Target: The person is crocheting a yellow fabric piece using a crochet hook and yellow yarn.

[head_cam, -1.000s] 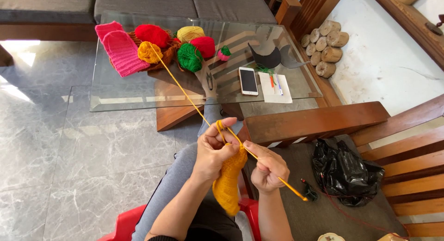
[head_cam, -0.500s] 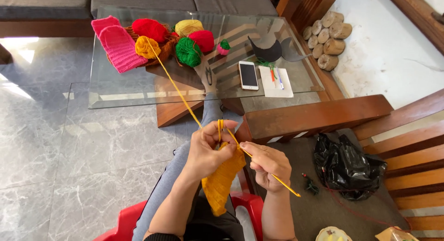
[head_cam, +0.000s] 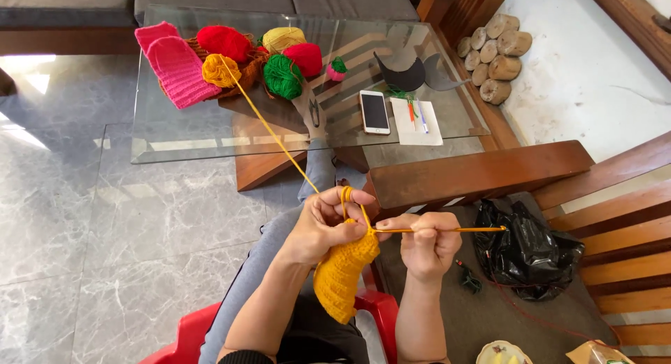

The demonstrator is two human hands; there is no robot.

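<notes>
Mustard crochet piece [head_cam: 341, 276]: ribbed, tubular, hanging from left hand [head_cam: 323, 224], fingers pinching its top. Right hand [head_cam: 425, 244] pinches orange hook [head_cam: 447, 230]. Strand taut to yarn ball [head_cam: 219, 70] near glass table [head_cam: 210, 137] left edge.

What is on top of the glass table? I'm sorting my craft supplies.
On the glass table: yarn balls, pink knitting, phone, paper with pens, dark cap. Anything beneath the yarn pile is hidden.

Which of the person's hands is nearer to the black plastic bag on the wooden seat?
Right. The right hand sits just beside the black plastic bag; the left hand lies beyond it, farther away.
</notes>
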